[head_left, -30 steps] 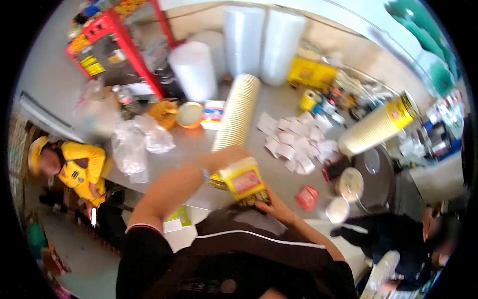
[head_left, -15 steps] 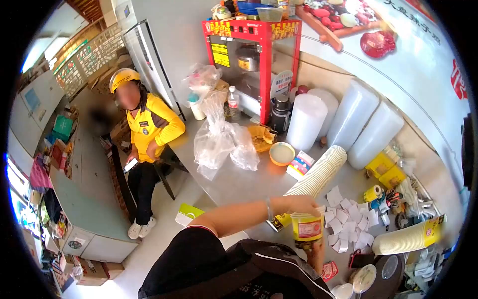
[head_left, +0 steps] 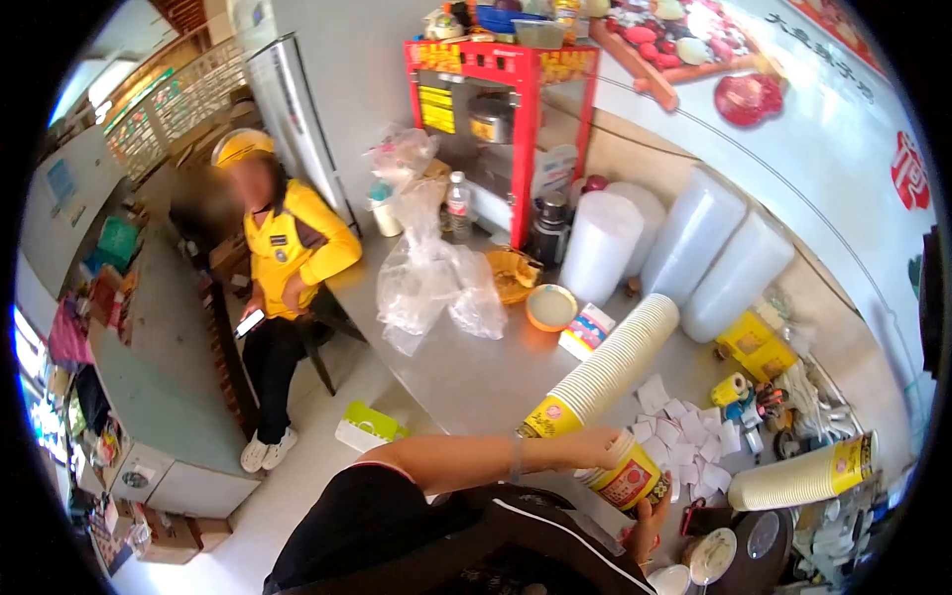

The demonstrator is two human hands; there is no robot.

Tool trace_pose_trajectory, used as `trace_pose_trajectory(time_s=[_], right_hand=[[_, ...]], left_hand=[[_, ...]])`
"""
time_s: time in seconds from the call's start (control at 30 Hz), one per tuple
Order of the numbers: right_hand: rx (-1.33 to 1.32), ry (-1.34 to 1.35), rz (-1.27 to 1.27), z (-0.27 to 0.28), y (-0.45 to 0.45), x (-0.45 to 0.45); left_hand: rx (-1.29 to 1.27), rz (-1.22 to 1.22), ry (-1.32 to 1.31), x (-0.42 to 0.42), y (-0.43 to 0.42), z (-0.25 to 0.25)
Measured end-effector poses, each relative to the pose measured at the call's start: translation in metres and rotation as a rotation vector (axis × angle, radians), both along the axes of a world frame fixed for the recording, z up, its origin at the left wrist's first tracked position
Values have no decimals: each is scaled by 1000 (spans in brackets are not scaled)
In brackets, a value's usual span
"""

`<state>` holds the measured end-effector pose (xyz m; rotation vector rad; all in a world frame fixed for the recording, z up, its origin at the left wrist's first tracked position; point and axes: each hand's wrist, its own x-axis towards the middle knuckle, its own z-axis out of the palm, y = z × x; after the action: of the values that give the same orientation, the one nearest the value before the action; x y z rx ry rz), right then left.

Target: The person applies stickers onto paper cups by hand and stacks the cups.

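A yellow paper cup [head_left: 627, 480] with a red label lies tilted between my hands, close to my chest. My left hand [head_left: 595, 448] reaches across from the left and grips the cup near its pale rim. At the lower end, my right hand [head_left: 647, 524] holds the dark-patterned base, its fingers partly hidden. Just beyond my left forearm a long stack of paper cups [head_left: 605, 367] lies on its side. Small white paper slips [head_left: 684, 436] are scattered to the right of the held cup.
Another cup stack [head_left: 803, 476] lies at right. Farther back on the metal table [head_left: 446, 372] are plastic bags [head_left: 426, 288], an orange bowl [head_left: 551, 307], wrapped lid stacks [head_left: 600, 248] and a red display cabinet [head_left: 521, 149]. A person in yellow [head_left: 297, 238] sits at left holding a phone.
The cup has gone from near upright to tilted, its base swung toward the right. My left hand has dropped slightly, and my right hand shows more. The camera view has shifted a little.
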<state>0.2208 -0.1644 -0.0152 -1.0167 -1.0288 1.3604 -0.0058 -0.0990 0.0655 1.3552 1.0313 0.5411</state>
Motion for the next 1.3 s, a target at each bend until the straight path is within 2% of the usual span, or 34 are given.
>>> trace_pose_trajectory(time_s=[0.03,0.07,0.1,0.13,0.17,0.2,0.23,0.3,0.33,0.37,0.4,0.47,0.53,0.6,0.63,0.7,0.73,0.8,0.87,0.93,1.03,1.13,1.17,1.2,1.27,1.3], right_hand=[[-3,-23,-37,3,-2,1],[-19,-89,-86,6,-4,0],[3,-23,-96,13,-6,-5],[74,-101,-134,5,-2,0],[135,-189,-180,1,-2,9],[133,-170,-249,19,-4,11],[138,-149,-327,39,-2,19],[307,-220,-482,54,5,65],[357,-521,-591,80,5,92],[380,-682,-755,109,3,110],[556,-989,-887,144,10,134],[734,-1242,-1160,209,28,172],[762,-1466,-1293,262,42,197],[627,-1781,-1297,303,62,225],[495,-1852,-1268,312,75,241],[267,-1950,-1138,311,99,280],[170,-1983,-1039,302,112,305],[282,-2000,-943,250,155,379],[-102,-1715,-491,258,142,350],[-52,-1804,-727,231,152,362],[266,-2052,-1034,231,144,341],[757,-1648,-1197,220,119,275],[805,-1511,-1122,206,105,242],[833,-1374,-1047,181,87,212],[618,-1065,-683,106,50,165],[542,-1115,-640,71,30,143]], left_hand=[[-25,-4,58,1,-1,8],[52,31,98,3,2,-9],[135,56,123,5,5,-26],[126,129,316,5,7,-18],[126,166,251,-2,18,-43],[801,174,287,-21,33,-98],[298,214,31,-39,34,-66],[194,514,-327,-54,55,-55],[157,632,-317,-51,49,-7],[143,671,-341,-46,44,17],[163,727,-371,-40,43,28],[198,486,-180,-37,45,28],[214,287,-41,-22,42,16],[186,114,71,3,33,18],[201,29,107,13,26,20],[236,-141,177,29,16,23],[221,-151,177,32,16,23],[182,-183,186,37,14,25],[245,-192,260,38,14,23],[270,-207,257,42,17,17],[262,-130,140,49,19,16],[278,-34,210,35,32,-8],[237,8,198,31,34,-16],[191,48,188,29,36,-19],[176,21,208,26,34,-16],[148,0,199,27,32,-9]])
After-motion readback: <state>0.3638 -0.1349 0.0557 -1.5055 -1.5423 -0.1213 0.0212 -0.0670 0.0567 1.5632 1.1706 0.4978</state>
